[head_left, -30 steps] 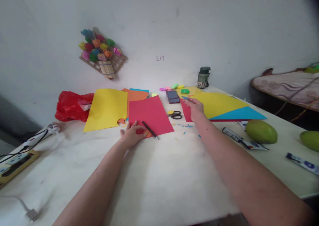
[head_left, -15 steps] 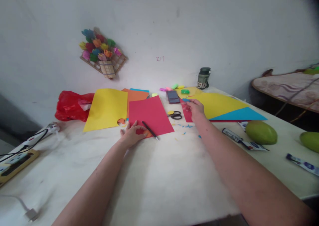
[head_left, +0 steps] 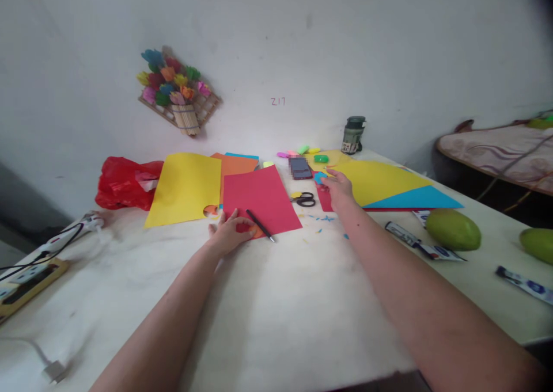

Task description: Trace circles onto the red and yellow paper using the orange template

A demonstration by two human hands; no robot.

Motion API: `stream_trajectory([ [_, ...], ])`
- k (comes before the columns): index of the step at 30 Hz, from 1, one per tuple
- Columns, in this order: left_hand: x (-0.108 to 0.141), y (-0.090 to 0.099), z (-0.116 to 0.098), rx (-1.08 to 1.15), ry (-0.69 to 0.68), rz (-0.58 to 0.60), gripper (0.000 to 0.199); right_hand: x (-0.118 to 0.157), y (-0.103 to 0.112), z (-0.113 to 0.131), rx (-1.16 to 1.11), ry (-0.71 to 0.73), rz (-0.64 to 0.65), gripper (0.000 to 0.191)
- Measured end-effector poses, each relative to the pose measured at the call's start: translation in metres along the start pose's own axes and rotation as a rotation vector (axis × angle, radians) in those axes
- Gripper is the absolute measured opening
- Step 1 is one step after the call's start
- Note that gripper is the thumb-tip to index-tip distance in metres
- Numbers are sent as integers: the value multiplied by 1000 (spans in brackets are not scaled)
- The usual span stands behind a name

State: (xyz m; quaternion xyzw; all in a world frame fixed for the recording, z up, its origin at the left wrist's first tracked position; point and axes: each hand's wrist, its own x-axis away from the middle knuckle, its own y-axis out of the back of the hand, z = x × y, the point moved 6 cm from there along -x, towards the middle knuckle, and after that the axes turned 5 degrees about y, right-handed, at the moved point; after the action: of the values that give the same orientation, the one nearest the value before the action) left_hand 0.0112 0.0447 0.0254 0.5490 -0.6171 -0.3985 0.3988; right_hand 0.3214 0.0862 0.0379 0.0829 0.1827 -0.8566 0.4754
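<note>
My left hand [head_left: 228,233] rests at the near left corner of a red paper sheet [head_left: 259,193], thumb and fingers closed on a small orange paper piece [head_left: 258,231]. Across that sheet lies a black pen [head_left: 260,226], its tip past the near edge. My right hand [head_left: 339,187] pinches a small blue paper piece [head_left: 320,177] above the red paper on the right. Between the hands lie black-handled scissors [head_left: 306,200] with a small yellow paper piece [head_left: 296,195] by the blades. Blue and yellow paper scraps [head_left: 327,219] are scattered nearer to me.
Yellow paper [head_left: 185,187] and a red plastic bag [head_left: 123,182] lie left. Behind are a phone [head_left: 299,168], highlighters [head_left: 303,149] and a dark green bottle [head_left: 353,135]. Green fruit [head_left: 453,229] and tubes [head_left: 440,252] lie right; a power strip [head_left: 30,282] sits far left.
The blue paper piece in my right hand has turned, showing more of its flat face. My left hand and the sheets have barely moved.
</note>
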Motion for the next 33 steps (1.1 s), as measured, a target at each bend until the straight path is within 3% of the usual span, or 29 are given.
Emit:
stream_trajectory([
  [7, -1, -1, 1, -1, 4, -1, 30, -1, 6, -5, -6, -48, -76, 20],
  [16, 2, 1, -1, 14, 11, 4, 30, 3, 2, -3, 80, -78, -42, 21],
  [23, 1, 0, 1, 19, 11, -17, 29, -1, 6, -12, 361, -69, -48, 11],
  [27, 2, 1, -1, 9, 16, 5, 30, -6, 11, -20, 408, -73, -60, 13],
  [33, 2, 0, 0, 30, 28, -6, 28, -7, 5, -5, 605, 186, -19, 28],
])
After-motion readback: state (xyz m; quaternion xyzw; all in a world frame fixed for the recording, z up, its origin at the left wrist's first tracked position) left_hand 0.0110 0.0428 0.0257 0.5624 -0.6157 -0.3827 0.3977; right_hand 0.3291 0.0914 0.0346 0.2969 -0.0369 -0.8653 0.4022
